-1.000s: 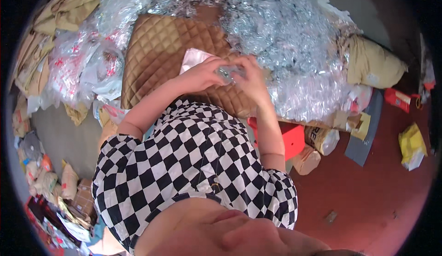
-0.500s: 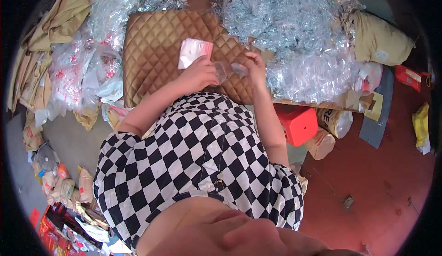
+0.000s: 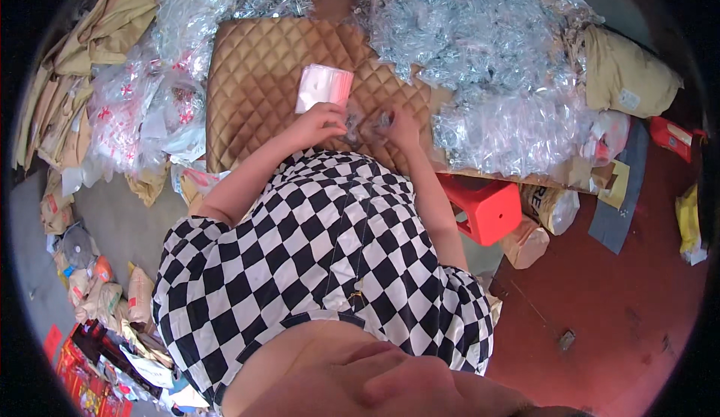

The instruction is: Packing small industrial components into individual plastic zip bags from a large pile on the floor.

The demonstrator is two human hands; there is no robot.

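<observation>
Over the brown quilted pad (image 3: 255, 64), my left hand (image 3: 321, 123) pinches a small clear plastic bag (image 3: 351, 124), whose outline is faint. Just beyond that hand lies a stack of small flat bags (image 3: 324, 87), whitish with pink edges. To the right of the bag, my right hand (image 3: 403, 128) has its fingers closed around a small clear plastic piece (image 3: 383, 121). Its exact kind is too small to make out. A narrow gap separates the two hands, close to the pad's near edge.
A large heap of clear plastic pieces (image 3: 465, 34) covers the table's far and right parts. Clear bags with red marks (image 3: 127, 109) lie at left. A brown sack (image 3: 630, 72) stands at far right. Below the table's edge is a red stool (image 3: 491, 211).
My right hand has come nearer to me and slightly left, bringing the clear piece lower. My left hand has drawn back a little from the stack with the bag. The view has shifted slightly.
</observation>
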